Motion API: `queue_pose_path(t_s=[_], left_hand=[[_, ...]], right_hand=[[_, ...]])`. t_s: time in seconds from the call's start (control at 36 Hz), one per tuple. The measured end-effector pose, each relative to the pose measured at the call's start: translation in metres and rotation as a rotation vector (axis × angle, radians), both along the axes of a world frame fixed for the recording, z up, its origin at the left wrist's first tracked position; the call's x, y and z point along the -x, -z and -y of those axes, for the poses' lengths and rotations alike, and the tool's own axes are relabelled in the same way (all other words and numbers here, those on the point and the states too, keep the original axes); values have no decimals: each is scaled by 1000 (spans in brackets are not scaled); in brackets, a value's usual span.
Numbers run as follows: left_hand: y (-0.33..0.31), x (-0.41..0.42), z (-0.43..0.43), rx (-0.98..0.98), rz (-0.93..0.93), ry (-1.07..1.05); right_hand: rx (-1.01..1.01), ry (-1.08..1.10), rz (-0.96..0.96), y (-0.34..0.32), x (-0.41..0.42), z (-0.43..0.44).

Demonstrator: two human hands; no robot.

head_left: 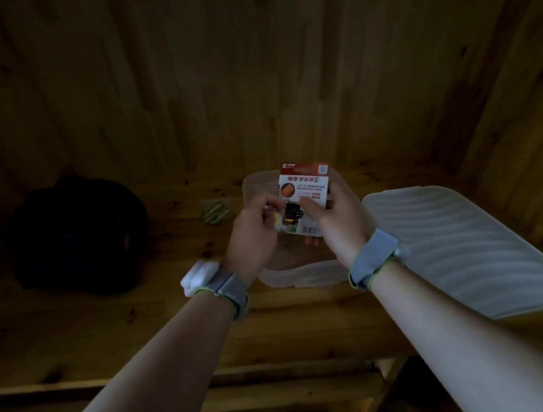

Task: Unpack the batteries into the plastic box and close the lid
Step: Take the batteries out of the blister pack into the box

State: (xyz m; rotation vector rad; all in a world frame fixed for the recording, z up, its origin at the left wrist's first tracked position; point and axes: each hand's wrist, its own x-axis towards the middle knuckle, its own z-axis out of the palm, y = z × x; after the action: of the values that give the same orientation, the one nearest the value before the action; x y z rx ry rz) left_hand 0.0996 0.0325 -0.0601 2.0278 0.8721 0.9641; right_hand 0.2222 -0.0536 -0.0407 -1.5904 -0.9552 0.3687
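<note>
A red and white battery pack (304,181) is held upright over the clear plastic box (257,187) on the wooden surface. My right hand (337,221) grips the pack's right side and lower edge. My left hand (255,228) pinches at the torn lower left part of the pack, where dark batteries (294,218) show. The box's ribbed translucent lid (466,243) lies flat to the right of the box. What is inside the box is hidden behind my hands.
A small pack of green batteries (216,211) lies on the wood left of the box. A dark bag (78,233) sits at the far left. Wooden walls close in behind and to the right. The shelf's front edge (283,365) runs below my forearms.
</note>
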Motion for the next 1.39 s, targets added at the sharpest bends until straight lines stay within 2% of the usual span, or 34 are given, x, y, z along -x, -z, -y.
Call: queue_pose_path(t_s=[0.19,0.33,0.56,0.69,0.81,0.97,1.25,1.39], left_hand=[[-3,4,-9,-4,-2,72],[-4,2,-9,-40,-14,139],[0,-2,-5,-56,-72,121],[-2,-1,-8,-95,-100,90],[-1,0,-8,-208,-194,27],[2,-1,-6,-422,-216,24],[-11,-7,5,-646,-307,-8],[-13,-11,12,-689,-332,-41]], right_hand=[[-1,-213,160,-6,-16,4],[12,-184,319,2,-35,4],[-13,-128,279,16,-33,4],[-9,-79,336,15,-28,1],[54,-58,368,22,-31,-4],[64,-73,368,23,-34,-3],[-28,-71,308,19,-32,3],[-24,-71,282,23,-35,2]])
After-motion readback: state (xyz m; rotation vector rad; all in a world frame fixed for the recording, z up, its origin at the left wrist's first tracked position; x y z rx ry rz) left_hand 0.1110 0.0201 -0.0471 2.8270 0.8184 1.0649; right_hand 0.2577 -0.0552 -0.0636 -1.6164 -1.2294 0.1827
